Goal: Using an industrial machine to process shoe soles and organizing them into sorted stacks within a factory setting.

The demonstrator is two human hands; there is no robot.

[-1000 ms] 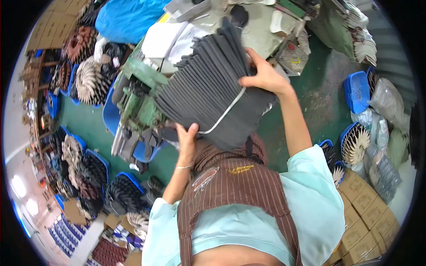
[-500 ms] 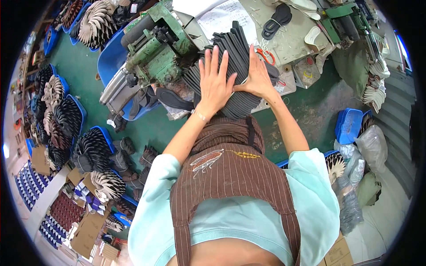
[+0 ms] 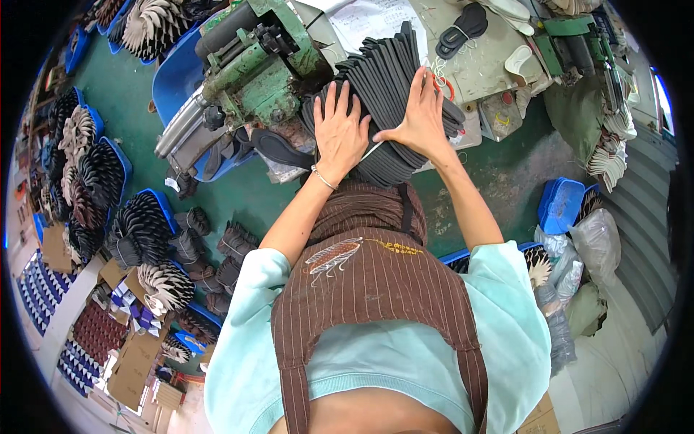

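A thick stack of black shoe soles stands on edge at the table's near side, fanned out, with a pale strip showing between my hands. My left hand lies on the stack's left part, fingers spread and pointing away from me. Across its right part rests my right hand, fingers stretched and thumb reaching toward the left hand. Neither hand is closed around anything. Left of the stack lies a single black sole. Orange-red scissor handles show partly behind my right hand.
A green machine stands left of the stack, over a blue tub. Behind lie written paper sheets and a tied pair of black soles. Another green machine is at far right. Blue baskets and bundled soles stand on the floor.
My left hand has slid slightly toward me and left on the stack. My right hand stays on its right part, fingers closer together. The whole view has shifted a little.
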